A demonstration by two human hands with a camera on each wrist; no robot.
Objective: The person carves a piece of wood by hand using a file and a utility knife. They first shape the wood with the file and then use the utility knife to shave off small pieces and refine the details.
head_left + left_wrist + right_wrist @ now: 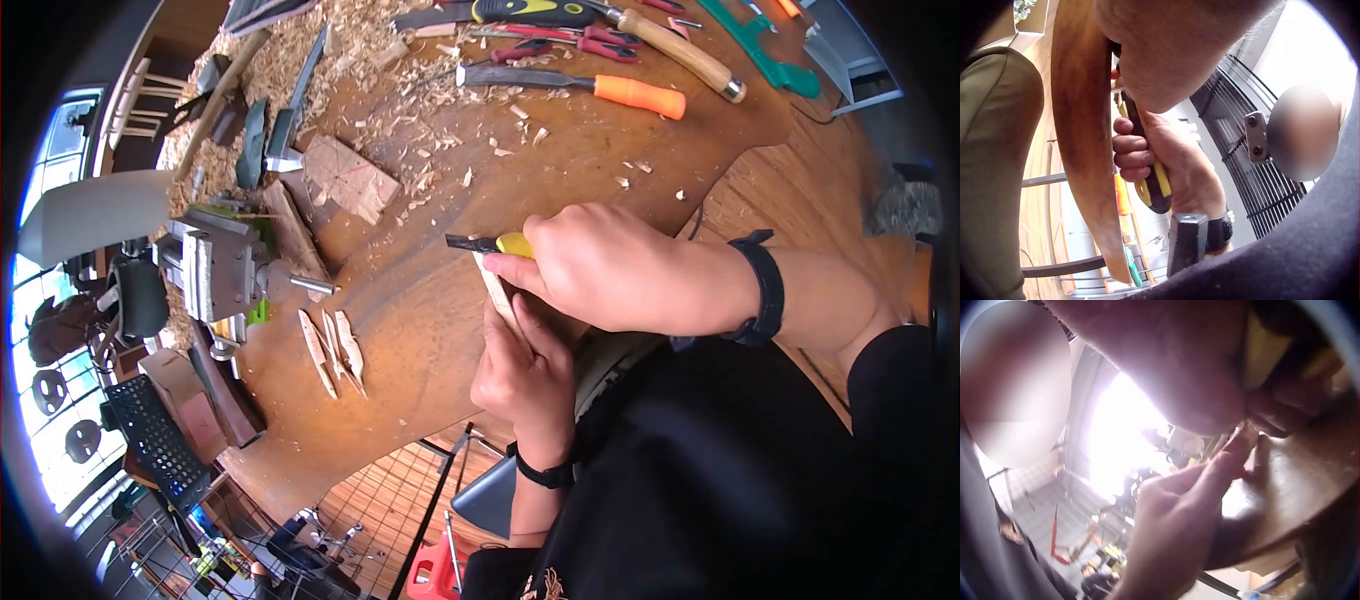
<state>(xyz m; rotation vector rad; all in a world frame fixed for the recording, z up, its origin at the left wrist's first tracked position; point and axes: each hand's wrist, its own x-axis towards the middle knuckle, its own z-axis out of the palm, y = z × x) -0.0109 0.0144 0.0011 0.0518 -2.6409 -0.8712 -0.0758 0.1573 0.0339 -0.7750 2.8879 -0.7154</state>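
Note:
In the head view my right hand [600, 268] grips the yellow and black handle [514, 245] of a knife or chisel, its dark blade [465, 242] pointing left. That blade lies across the upper end of a thin pale wood strip [497, 287]. Just below, my left hand [525, 370] pinches the strip between thumb and fingers. The left wrist view shows the right hand [1179, 156] with its fingers curled round the yellow and black handle [1159, 181]. In the right wrist view the left hand [1175, 512] holds the wood piece [1244, 440]; the blade's exact contact is unclear.
Several small carved wood pieces [318, 355] lie on the brown worktable [420, 340]. A metal vise [205, 270] stands at the left, near a flat wood block [350, 178]. Shavings, an orange-handled chisel [640, 96] and other tools lie toward the back.

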